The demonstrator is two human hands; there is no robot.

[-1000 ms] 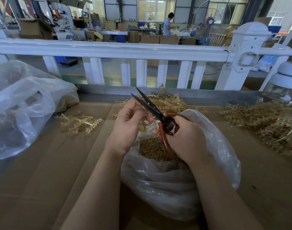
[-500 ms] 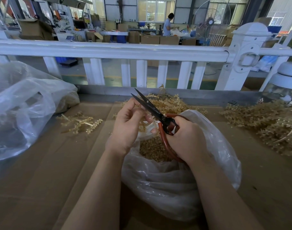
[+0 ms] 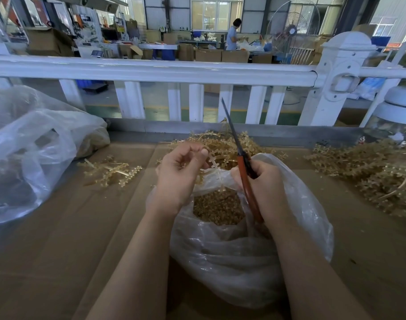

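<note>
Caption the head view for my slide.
Left hand pinches a sprue, right hand grips scissors over a bag of trimmings.

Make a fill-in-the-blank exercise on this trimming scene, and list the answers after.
1. The right hand grips the ____, blades together and pointing up.
2. The left hand pinches a pale plastic piece over the open clear ____.
3. The railing beyond the hands is painted ____.
4. A loose golden sprig lies to the ____ of both hands.
Missing words: scissors; bag; white; left.
</note>
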